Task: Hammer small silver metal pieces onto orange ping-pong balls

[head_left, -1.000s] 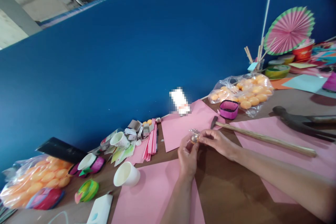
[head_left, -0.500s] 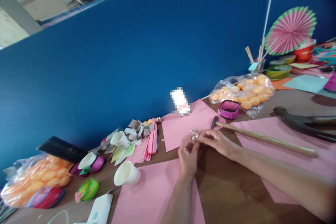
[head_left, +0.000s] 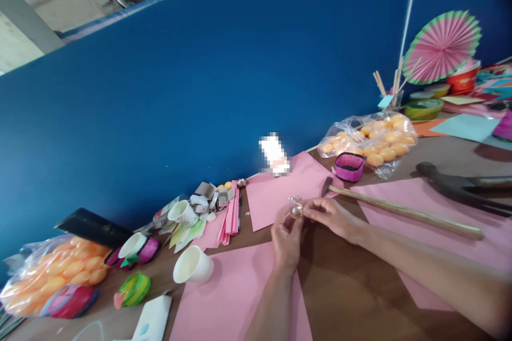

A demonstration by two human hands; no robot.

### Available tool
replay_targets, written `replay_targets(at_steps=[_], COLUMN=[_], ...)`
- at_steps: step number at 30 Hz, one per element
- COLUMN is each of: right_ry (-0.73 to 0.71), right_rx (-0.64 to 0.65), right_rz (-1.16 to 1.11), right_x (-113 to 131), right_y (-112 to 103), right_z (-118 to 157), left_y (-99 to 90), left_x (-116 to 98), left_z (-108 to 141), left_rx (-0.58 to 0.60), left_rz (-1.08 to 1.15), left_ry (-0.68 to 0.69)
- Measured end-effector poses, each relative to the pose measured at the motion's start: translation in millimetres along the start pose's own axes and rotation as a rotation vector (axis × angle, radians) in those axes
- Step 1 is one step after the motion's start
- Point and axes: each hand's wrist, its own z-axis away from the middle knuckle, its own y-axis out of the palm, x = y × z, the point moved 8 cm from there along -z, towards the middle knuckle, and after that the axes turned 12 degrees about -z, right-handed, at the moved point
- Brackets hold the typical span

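Note:
My left hand (head_left: pixel 287 237) is closed, with thumb and fingers pinching a small shiny round silvery piece (head_left: pixel 297 210) that has an orange-gold edge. Its exact kind is too small to make out. From the right, my right hand (head_left: pixel 330 217) pinches the piece's edge between thumb and fingertips. Thin glittery silver bits (head_left: pixel 295 199) stick up just above it. Both hands are raised over the brown table (head_left: pixel 340 287), between a pink sheet (head_left: pixel 236 293) and a wooden-handled hammer (head_left: pixel 404 209).
A white paper cup (head_left: pixel 193 265) stands left of my hands. Orange balls fill plastic bags (head_left: pixel 372 141) at right and far left. A pink fabric ring (head_left: pixel 349 167), a dark claw hammer (head_left: pixel 444 181) and a paper fan (head_left: pixel 442 48) are on the right. A blue wall (head_left: pixel 220 74) rises behind.

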Motion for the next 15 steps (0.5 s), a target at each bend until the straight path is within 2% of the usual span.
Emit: replay_targets(at_steps=[15], right_ry=[0.134], right_rx=[-0.043], right_rz=[-0.056], right_x=[-7.8], right_y=[-4.4], right_z=[0.8], left_y=[-6.9], left_x=[-2.7], left_z=[-1.9], left_rx=[-0.068], left_rz=[-0.146], left_ry=[0.067])
